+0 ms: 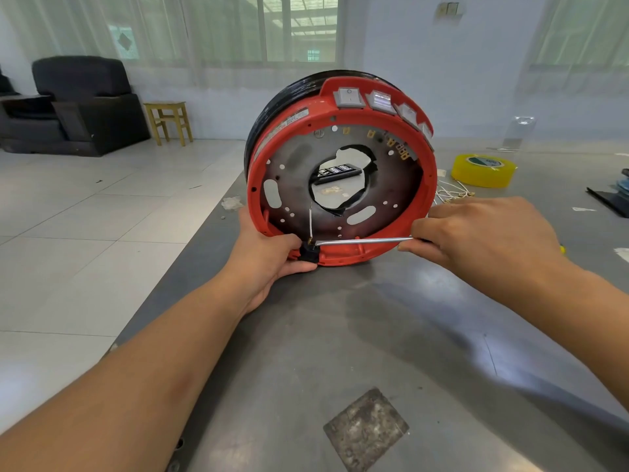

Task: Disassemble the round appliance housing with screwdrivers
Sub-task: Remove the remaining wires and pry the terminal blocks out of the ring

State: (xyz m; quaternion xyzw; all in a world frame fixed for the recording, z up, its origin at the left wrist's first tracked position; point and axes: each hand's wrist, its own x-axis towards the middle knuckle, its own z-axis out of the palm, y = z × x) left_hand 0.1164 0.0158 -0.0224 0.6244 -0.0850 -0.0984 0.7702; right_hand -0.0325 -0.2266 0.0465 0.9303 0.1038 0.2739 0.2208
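— Grey metal tabletop (340,318) in a bright tiled room; where does the housing (340,172) sit?

— Upright on its rim near the far-left edge, open side toward the person, a tape roll (483,170) off to its right.

— And each grip?

— The left hand (269,253) clasps the bottom rim beside a black block; the right hand (476,233) pinches a screwdriver (364,240), tip at that block.

— How will it handle?

— Likely stiff and fairly heavy, prone to roll. Best held low on the red rim; the switches on top look fragile.
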